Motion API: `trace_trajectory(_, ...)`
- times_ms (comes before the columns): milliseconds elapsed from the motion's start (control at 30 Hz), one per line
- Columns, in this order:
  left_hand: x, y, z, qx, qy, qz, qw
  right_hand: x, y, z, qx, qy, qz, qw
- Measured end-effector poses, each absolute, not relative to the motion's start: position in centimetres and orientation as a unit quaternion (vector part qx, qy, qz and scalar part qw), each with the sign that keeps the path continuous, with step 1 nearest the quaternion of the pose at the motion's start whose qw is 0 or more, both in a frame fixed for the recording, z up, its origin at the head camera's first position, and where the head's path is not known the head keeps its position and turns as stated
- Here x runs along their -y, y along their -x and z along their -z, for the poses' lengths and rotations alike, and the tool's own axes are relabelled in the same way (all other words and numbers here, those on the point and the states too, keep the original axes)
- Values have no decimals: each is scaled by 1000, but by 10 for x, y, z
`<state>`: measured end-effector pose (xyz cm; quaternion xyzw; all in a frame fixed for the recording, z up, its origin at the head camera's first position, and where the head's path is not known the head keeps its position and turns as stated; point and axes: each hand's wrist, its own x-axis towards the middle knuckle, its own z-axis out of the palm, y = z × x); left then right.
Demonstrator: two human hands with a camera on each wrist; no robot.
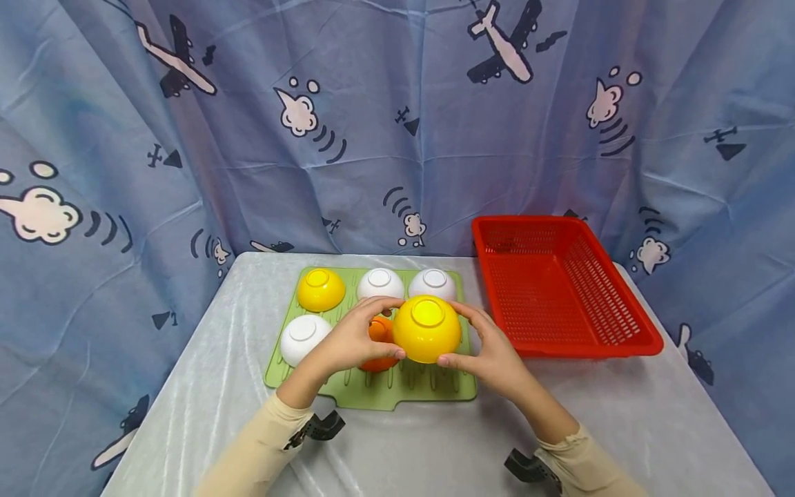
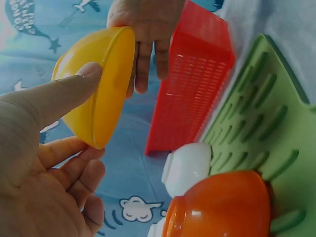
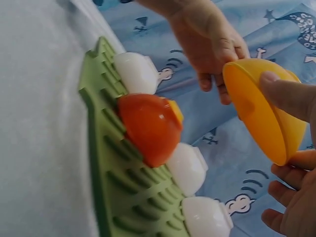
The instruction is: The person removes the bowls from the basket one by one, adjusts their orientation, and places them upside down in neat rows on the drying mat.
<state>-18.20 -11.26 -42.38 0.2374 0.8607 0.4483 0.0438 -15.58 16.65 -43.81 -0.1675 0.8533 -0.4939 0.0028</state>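
Observation:
A yellow bowl (image 1: 427, 330) is held upside down above the green drying mat (image 1: 428, 386), its foot ring toward the head camera. My left hand (image 1: 363, 337) pinches its left edge between thumb and fingers. On the opposite edge, my right hand (image 1: 493, 352) does the same. In the left wrist view, the thumb lies across the outside of the yellow bowl (image 2: 113, 94), fingertips at the rim. An upside-down orange bowl (image 1: 380, 331) sits on the mat, partly hidden behind my left hand and the held bowl.
Also upturned on the mat are another yellow bowl (image 1: 320, 290) at back left, a white bowl (image 1: 304, 339) at left, and two white bowls, one in the middle (image 1: 381, 281) and one at right (image 1: 433, 280). A red plastic basket (image 1: 646, 338) stands right of the mat. Behind the table hangs a blue curtain (image 1: 360, 186).

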Motion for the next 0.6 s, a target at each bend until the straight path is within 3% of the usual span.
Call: trace_trajectory(600,94,238,444,-891,-294,-327,112,-166,158,492,-866,85,493,1)
